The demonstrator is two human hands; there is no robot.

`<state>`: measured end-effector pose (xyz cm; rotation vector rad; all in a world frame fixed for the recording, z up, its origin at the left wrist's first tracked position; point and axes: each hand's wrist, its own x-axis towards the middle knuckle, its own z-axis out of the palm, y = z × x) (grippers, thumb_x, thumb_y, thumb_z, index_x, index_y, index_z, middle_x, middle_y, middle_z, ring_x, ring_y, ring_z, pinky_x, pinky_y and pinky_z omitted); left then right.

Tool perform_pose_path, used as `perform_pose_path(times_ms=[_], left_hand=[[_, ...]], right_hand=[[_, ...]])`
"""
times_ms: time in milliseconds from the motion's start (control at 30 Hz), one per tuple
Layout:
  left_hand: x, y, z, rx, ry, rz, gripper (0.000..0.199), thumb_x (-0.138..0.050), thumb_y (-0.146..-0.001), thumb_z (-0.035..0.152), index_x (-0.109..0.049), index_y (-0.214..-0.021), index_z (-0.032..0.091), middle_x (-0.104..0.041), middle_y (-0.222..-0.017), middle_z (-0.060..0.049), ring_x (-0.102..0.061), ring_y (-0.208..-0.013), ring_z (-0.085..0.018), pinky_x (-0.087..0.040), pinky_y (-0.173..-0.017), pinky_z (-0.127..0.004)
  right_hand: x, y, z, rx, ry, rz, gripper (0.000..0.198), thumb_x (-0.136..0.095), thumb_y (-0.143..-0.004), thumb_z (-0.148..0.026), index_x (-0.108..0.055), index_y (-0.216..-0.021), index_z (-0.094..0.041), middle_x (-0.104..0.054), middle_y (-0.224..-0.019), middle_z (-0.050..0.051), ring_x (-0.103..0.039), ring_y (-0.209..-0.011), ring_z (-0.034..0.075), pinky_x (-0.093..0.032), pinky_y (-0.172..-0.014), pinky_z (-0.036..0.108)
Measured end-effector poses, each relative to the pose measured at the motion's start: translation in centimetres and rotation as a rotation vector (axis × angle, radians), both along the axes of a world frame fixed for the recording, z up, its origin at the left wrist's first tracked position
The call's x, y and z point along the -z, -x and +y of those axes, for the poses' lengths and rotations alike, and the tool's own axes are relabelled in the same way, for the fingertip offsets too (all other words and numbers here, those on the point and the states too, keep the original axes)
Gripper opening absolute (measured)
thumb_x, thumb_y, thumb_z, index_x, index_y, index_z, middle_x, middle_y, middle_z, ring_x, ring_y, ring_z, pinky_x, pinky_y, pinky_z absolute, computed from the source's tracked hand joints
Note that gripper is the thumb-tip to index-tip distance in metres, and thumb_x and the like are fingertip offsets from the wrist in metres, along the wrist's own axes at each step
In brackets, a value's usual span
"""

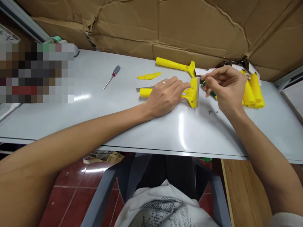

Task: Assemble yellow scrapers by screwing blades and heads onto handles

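My left hand [165, 96] is wrapped around the handle of a yellow scraper [194, 92] lying flat on the table, its metal blade edge facing right. Just right of the scraper head, my right hand [227, 86] is raised with thumb and fingers pinched together. Whatever sits between those fingertips is too small to make out. Below it lie several small nuts or screws [210, 112] on the tabletop. A green-handled tool [213, 94] is partly hidden behind my right hand. Beyond my left hand rests a yellow blade cover [149, 76].
Another yellow scraper handle [175, 64] lies toward the cardboard [184, 28] at the back. A grey screwdriver [113, 75] is at left. Several yellow handles [253, 91] are piled at right. The white table [113, 123] ends at its front edge near my lap.
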<state>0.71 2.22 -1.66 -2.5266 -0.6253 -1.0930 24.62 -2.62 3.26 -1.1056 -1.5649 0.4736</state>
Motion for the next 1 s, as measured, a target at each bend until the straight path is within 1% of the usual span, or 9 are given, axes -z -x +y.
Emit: perform_pose_path(times_ms=[133, 233, 300, 367, 467, 567, 633, 800, 1000], left_hand=[[0.3, 0.3, 0.2, -0.021, 0.147, -0.073, 0.052, -0.051, -0.113, 0.060, -0.058, -0.148, 0.021, -0.077, -0.110, -0.009, -0.074, -0.106, -0.027, -0.057, -0.088, -0.039], [0.5, 0.3, 0.4, -0.012, 0.233, -0.115, 0.059, -0.050, -0.112, 0.062, -0.054, -0.153, 0.021, -0.076, -0.112, -0.009, -0.074, -0.105, -0.026, -0.058, -0.089, -0.039], [0.5, 0.3, 0.5, -0.012, 0.275, -0.130, 0.060, -0.052, -0.111, 0.064, -0.055, -0.154, 0.021, -0.076, -0.114, -0.009, -0.074, -0.103, -0.025, -0.059, -0.089, -0.039], [0.5, 0.3, 0.5, -0.016, 0.313, -0.135, 0.058, -0.055, -0.109, 0.065, -0.059, -0.150, 0.023, -0.076, -0.115, -0.008, -0.074, -0.102, -0.025, -0.059, -0.089, -0.039], [0.3, 0.4, 0.3, -0.020, 0.354, -0.121, 0.052, -0.057, -0.108, 0.062, -0.064, -0.145, 0.026, -0.077, -0.118, -0.007, -0.073, -0.105, -0.026, -0.059, -0.092, -0.041], [0.3, 0.4, 0.2, -0.009, 0.357, -0.079, 0.052, -0.056, -0.109, 0.059, -0.064, -0.150, 0.027, -0.077, -0.121, -0.007, -0.073, -0.113, -0.029, -0.058, -0.097, -0.044], [0.5, 0.5, 0.4, -0.014, 0.338, -0.042, 0.055, -0.056, -0.109, 0.057, -0.063, -0.153, 0.026, -0.077, -0.122, -0.009, -0.072, -0.116, -0.030, -0.057, -0.099, -0.046], [1.0, 0.7, 0.9, -0.033, 0.267, 0.054, 0.060, -0.056, -0.110, 0.057, -0.056, -0.162, 0.025, -0.075, -0.120, -0.010, -0.070, -0.116, -0.030, -0.056, -0.089, -0.042], [0.7, 1.0, 0.4, -0.063, 0.219, 0.093, 0.056, -0.055, -0.112, 0.044, -0.051, -0.165, 0.025, -0.074, -0.119, -0.011, -0.070, -0.116, -0.028, -0.054, -0.083, -0.037]], right_hand=[[0.1, -0.5, 0.6, -0.034, 0.116, 0.105, 0.016, -0.090, -0.089, -0.039, -0.078, -0.086, -0.029, -0.078, -0.084, 0.001, -0.070, -0.070, 0.015, -0.067, -0.067, 0.037], [0.3, -0.6, 0.7, -0.071, 0.205, 0.139, 0.011, -0.093, -0.083, -0.031, -0.085, -0.087, -0.025, -0.077, -0.078, 0.001, -0.071, -0.067, 0.015, -0.068, -0.068, 0.036], [0.4, -0.7, 0.7, -0.108, 0.252, 0.112, 0.014, -0.095, -0.081, -0.032, -0.088, -0.090, -0.024, -0.077, -0.076, 0.001, -0.068, -0.063, 0.014, -0.064, -0.062, 0.033], [0.4, -0.9, 0.8, -0.131, 0.264, 0.057, 0.018, -0.097, -0.080, -0.036, -0.089, -0.091, -0.023, -0.074, -0.072, 0.001, -0.062, -0.058, 0.012, -0.055, -0.054, 0.029], [0.1, -1.1, 0.8, -0.149, 0.270, -0.023, 0.024, -0.098, -0.080, -0.044, -0.086, -0.087, -0.024, -0.069, -0.068, 0.000, -0.055, -0.055, 0.010, -0.046, -0.051, 0.028], [-0.3, -0.7, 0.5, -0.163, 0.288, -0.077, 0.031, -0.097, -0.082, -0.049, -0.080, -0.082, -0.023, -0.068, -0.071, 0.000, -0.054, -0.058, 0.011, -0.045, -0.054, 0.029], [-0.5, -0.4, 0.3, -0.150, 0.283, -0.112, 0.033, -0.094, -0.084, -0.050, -0.077, -0.081, -0.023, -0.067, -0.073, 0.001, -0.054, -0.062, 0.012, -0.046, -0.056, 0.030], [-0.5, 0.2, -0.1, -0.120, 0.272, -0.147, 0.030, -0.091, -0.089, -0.044, -0.073, -0.081, -0.023, -0.065, -0.074, 0.001, -0.055, -0.065, 0.013, -0.046, -0.058, 0.031], [-0.6, 0.3, -0.3, -0.151, 0.262, -0.121, 0.032, -0.092, -0.087, -0.047, -0.072, -0.080, -0.023, -0.062, -0.071, 0.000, -0.053, -0.062, 0.012, -0.044, -0.058, 0.031]])
